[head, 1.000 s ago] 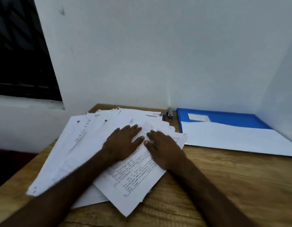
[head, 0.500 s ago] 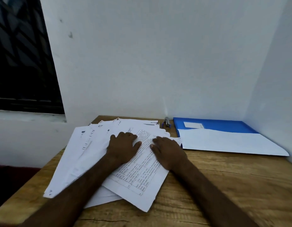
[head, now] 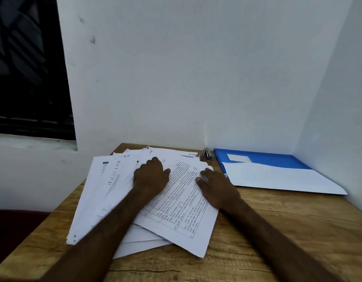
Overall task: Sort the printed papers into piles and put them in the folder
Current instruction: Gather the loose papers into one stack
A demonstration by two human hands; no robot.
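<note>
In the lower middle of the frame we see a fanned heap of white printed papers point(head: 115, 192) lying on the light wooden table point(head: 288, 231). Our left hand point(head: 150, 177) rests palm down on it with fingers bent, and we cannot tell whether they pinch a sheet. Our right hand point(head: 216, 190) lies flat with straight fingers on the right edge of the top sheet with a printed table point(head: 182, 212). At centre right lies the open blue plastic folder point(head: 277, 159), a plain white sheet point(head: 277, 178) over its near part, and a small grey and blue stapler point(head: 207, 154) just left of it against the white wall point(head: 196, 78).
</note>
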